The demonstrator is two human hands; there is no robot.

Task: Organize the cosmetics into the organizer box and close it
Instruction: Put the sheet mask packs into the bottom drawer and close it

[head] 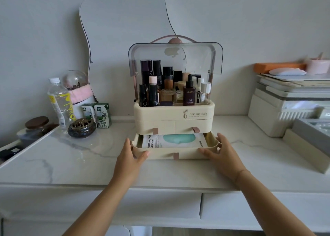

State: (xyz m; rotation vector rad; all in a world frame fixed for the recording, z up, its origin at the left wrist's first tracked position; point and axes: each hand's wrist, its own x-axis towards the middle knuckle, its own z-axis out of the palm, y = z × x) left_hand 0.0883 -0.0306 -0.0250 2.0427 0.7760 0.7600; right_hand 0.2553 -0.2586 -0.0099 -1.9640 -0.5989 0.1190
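A cream organizer box (174, 111) stands on the marble table, its clear lid (175, 57) raised. Several bottles and tubes (174, 89) stand upright in its top compartment. The bottom drawer (160, 155) is pulled out, and a sheet mask packet (174, 141) lies flat inside it. My left hand (131, 152) holds the drawer's front left corner, thumb on the front face. My right hand (218, 151) holds the front right corner the same way. The two small upper drawers (174, 127) are pushed in.
To the left stand a water bottle (59, 102), two milk cartons (97, 114), a round incense burner (81, 128), a dark jar (36, 124) and a white tray (26, 146). White boxes and trays (285, 107) are stacked at right. A wavy mirror (125, 21) hangs behind.
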